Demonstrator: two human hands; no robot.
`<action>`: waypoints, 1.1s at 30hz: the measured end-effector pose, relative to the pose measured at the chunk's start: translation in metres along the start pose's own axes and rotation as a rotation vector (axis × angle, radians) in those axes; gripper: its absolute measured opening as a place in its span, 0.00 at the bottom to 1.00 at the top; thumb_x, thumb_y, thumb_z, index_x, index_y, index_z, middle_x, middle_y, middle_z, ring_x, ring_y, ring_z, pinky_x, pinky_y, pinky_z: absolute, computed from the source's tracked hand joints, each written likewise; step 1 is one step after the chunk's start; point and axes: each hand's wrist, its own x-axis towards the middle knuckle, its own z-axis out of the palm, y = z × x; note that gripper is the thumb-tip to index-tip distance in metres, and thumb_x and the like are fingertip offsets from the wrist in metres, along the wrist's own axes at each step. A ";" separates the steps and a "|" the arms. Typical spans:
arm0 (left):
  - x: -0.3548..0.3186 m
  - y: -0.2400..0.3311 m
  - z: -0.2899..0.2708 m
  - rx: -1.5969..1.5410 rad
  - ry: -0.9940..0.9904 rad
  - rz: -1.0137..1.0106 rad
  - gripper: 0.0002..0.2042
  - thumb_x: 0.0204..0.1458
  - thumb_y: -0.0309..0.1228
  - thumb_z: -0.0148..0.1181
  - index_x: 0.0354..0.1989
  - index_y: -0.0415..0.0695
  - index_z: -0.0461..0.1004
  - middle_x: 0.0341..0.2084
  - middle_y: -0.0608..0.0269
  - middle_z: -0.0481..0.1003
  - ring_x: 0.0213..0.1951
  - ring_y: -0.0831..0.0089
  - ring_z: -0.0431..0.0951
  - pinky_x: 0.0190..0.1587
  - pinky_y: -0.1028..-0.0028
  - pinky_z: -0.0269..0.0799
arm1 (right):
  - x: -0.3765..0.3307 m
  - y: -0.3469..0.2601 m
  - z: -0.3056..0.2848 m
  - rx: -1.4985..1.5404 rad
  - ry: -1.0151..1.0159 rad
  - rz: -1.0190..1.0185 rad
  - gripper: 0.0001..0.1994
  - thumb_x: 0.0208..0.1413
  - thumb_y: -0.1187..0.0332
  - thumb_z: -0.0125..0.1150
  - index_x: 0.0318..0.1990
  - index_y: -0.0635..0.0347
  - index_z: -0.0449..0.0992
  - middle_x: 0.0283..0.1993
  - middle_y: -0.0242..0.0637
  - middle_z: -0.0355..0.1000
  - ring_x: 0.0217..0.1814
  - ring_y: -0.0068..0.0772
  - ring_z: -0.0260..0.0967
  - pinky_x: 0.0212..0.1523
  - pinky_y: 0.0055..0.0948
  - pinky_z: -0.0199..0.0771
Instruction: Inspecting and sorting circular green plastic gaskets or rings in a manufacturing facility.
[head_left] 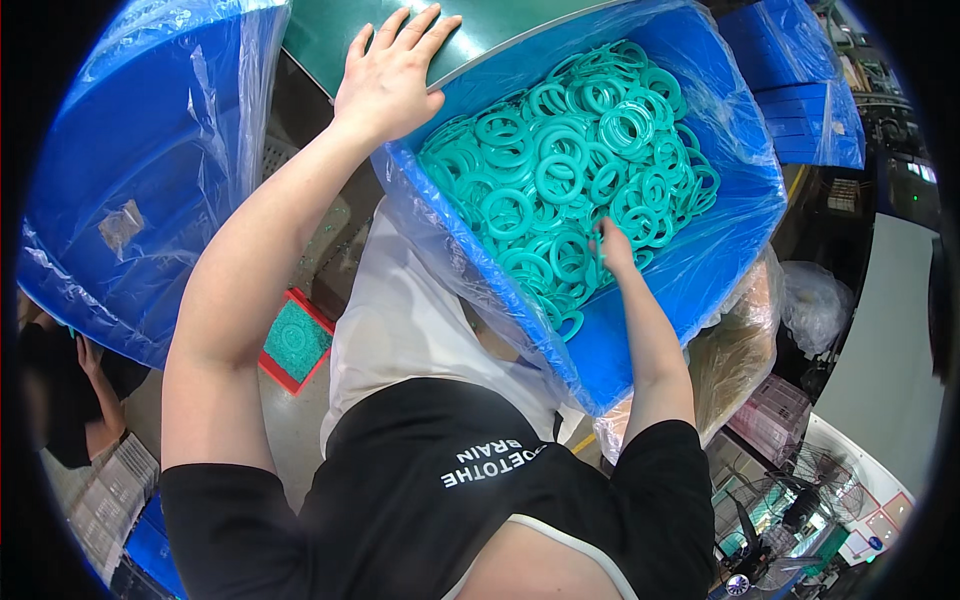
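Down among rings (570, 170) in bin (735, 245): right hand (612, 245), grip curled onto rings, exact hold unclear. Left hand (390, 75) well apart, flat, fingers spread on table (330, 35).

Two blue bins (700, 270), countless teal rings (560, 170)

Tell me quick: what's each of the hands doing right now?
Left hand: open, palm flat on the green surface, holding nothing.
Right hand: down among the teal rings in the blue bin; grip cannot be told.
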 end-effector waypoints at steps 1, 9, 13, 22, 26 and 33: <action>-0.002 -0.004 0.004 -0.012 0.009 -0.006 0.37 0.39 0.33 0.58 0.63 0.62 0.54 0.64 0.70 0.54 0.65 0.65 0.52 0.65 0.57 0.46 | 0.003 0.010 0.000 0.132 0.000 0.066 0.15 0.42 0.69 0.59 0.41 0.57 0.68 0.37 0.50 0.72 0.41 0.54 0.70 0.38 0.45 0.69; -0.003 -0.004 0.006 -0.046 -0.002 -0.018 0.38 0.38 0.31 0.59 0.63 0.62 0.54 0.63 0.69 0.55 0.65 0.64 0.52 0.65 0.57 0.46 | -0.019 0.032 0.009 -0.357 -0.042 0.109 0.17 0.48 0.70 0.52 0.49 0.51 0.69 0.44 0.47 0.71 0.42 0.49 0.72 0.40 0.42 0.73; 0.000 -0.003 0.007 -0.052 0.007 -0.010 0.38 0.38 0.31 0.59 0.63 0.62 0.54 0.63 0.69 0.54 0.65 0.64 0.52 0.65 0.57 0.46 | -0.026 0.027 0.022 -0.465 -0.165 0.159 0.17 0.51 0.73 0.46 0.49 0.49 0.69 0.46 0.44 0.69 0.42 0.48 0.73 0.39 0.44 0.74; 0.001 -0.004 0.008 -0.027 -0.007 -0.015 0.38 0.39 0.32 0.59 0.64 0.64 0.53 0.64 0.71 0.54 0.65 0.65 0.51 0.66 0.57 0.45 | -0.015 0.022 0.021 -0.542 -0.186 -0.082 0.13 0.48 0.72 0.51 0.44 0.54 0.69 0.42 0.44 0.70 0.47 0.44 0.69 0.42 0.46 0.69; 0.002 -0.004 0.008 -0.014 -0.009 -0.011 0.38 0.39 0.32 0.58 0.64 0.64 0.53 0.64 0.71 0.53 0.65 0.65 0.51 0.66 0.57 0.45 | 0.003 0.021 0.018 -0.117 0.085 0.044 0.17 0.45 0.71 0.52 0.46 0.58 0.69 0.48 0.49 0.67 0.47 0.51 0.67 0.45 0.46 0.68; 0.000 -0.001 0.007 -0.048 0.000 -0.019 0.37 0.40 0.32 0.58 0.64 0.63 0.53 0.64 0.70 0.53 0.65 0.66 0.52 0.66 0.58 0.45 | -0.001 0.015 0.053 -0.203 -0.148 0.233 0.27 0.40 0.60 0.67 0.51 0.58 0.70 0.50 0.51 0.68 0.54 0.48 0.66 0.52 0.40 0.68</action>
